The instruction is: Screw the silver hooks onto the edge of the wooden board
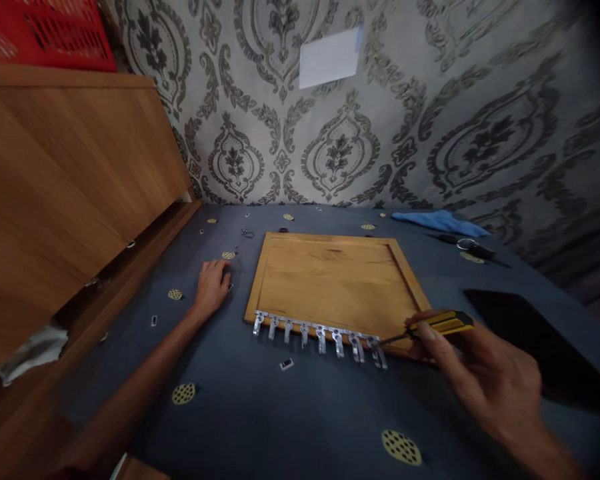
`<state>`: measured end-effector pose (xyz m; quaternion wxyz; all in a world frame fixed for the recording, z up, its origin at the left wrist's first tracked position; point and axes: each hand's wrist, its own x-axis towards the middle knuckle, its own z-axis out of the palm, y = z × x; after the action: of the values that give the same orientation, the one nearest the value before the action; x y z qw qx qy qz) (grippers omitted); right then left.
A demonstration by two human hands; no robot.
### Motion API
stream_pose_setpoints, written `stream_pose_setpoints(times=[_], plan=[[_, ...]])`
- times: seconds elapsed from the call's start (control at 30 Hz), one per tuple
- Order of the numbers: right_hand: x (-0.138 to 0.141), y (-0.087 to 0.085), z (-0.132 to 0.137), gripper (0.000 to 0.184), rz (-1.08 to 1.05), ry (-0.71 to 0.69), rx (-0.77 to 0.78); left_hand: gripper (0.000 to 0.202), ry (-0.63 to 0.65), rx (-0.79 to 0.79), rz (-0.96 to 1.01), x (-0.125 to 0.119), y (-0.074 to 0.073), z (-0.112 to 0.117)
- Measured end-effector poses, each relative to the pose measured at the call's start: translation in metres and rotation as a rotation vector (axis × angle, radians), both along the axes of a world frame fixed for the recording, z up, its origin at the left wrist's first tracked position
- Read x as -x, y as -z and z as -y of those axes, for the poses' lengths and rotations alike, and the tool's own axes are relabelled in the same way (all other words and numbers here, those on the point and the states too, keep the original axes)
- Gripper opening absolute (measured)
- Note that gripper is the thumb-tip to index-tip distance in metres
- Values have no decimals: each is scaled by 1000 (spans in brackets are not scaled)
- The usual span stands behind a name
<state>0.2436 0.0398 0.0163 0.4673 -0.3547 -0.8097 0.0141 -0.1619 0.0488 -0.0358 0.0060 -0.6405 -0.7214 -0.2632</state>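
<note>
A wooden board (337, 280) with a raised rim lies on a blue-grey cloth with yellow dotted spots. A silver metal hook rail (320, 335) runs along its near edge. My right hand (480, 373) is closed round a yellow-and-black screwdriver (440, 325), whose tip reaches the rail's right end. My left hand (213, 287) rests on the cloth to the left of the board, fingers curled over a small item I cannot make out.
A wooden cabinet (65, 193) stands along the left, a red crate (45, 33) on top. Patterned wallpaper with a white paper (329, 59) is behind. A blue rag (437, 222), dark tools (473, 248), a black flat object (535, 347) and small loose parts (286, 364) lie around.
</note>
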Motion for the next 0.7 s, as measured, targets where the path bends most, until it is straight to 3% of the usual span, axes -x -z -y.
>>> stream_pose_setpoints(times=[0.1, 0.27, 0.5, 0.7], plan=[[-1, 0, -1, 9, -16, -29, -23, 32, -43, 13, -58, 7, 3, -28], [0, 7, 1, 6, -34, 50, 40, 37, -93, 51, -98, 11, 8, -58], [0, 4, 0, 12, -52, 36, 41, 37, 35, 85, -54, 21, 12, -63], [-3, 13, 1, 24, -69, 130, 100, 42, 95, 48, 34, 30, 9, -62]])
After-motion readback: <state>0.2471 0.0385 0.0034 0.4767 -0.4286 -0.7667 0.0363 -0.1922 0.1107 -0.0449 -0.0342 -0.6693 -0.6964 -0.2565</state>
